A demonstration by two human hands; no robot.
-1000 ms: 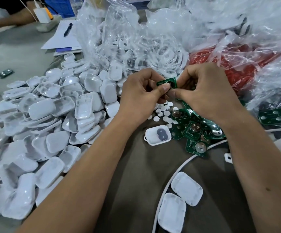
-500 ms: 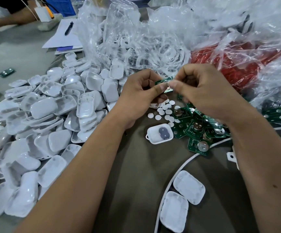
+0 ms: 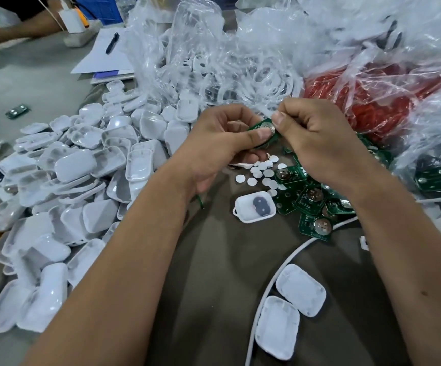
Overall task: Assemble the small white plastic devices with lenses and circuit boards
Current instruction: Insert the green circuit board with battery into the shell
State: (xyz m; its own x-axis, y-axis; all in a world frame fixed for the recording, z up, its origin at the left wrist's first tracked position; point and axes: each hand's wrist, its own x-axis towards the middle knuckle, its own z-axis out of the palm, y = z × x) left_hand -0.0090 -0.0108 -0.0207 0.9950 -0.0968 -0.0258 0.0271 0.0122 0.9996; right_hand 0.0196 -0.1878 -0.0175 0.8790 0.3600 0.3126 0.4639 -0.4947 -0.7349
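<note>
Head view: a green circuit board point(image 3: 263, 130) is held above the tabletop point(image 3: 214, 260), directly beyond the open white shell point(image 3: 255, 207) that lies face up with a grey insert in it. The left hand point(image 3: 222, 143) is curled round the board, its thumb pressed flat over the near face; this grip is judged to steady the board while the other hand works. The right hand point(image 3: 317, 143) has thumb and forefinger pinched at the board's right edge, close to a round silvery part on it; whether a white disc is held in that pinch cannot be told. The board is probably raised so near the eyes because the part is small and must be seated by sight. Loose white discs point(image 3: 263, 170), taken to be the lenses, are scattered just beyond the open shell, and a pile of further boards point(image 3: 311, 199) lies just right of it, both within short reach, presumably so that parts are picked without shifting the arms. A large heap of white shells point(image 3: 82, 175) is spread to the left of the open shell; two closed ones point(image 3: 289, 310) are set apart nearer the person, beside a white cable point(image 3: 272, 281), probably as finished units. Clear bags point(image 3: 214, 56) are piled well beyond it. No brand, label or writing is legible anywhere; print on the boards is too small.
</note>
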